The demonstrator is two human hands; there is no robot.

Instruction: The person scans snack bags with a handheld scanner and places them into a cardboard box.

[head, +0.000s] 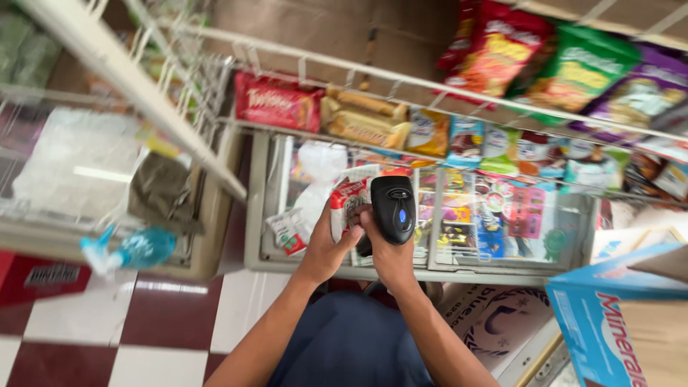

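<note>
Both forearms reach up from below, wrists close together. The right hand [383, 240] is wrapped tight around a black scanner [393, 208], head up, its long axis upright. Just left of it, touching, the left hand [331, 240] clasps a red-and-white packet [347, 204], also standing upright. Behind the 2 hands lies a glass-topped freezer [502, 269]; above them, wire racks [373, 75] of snack bags.
</note>
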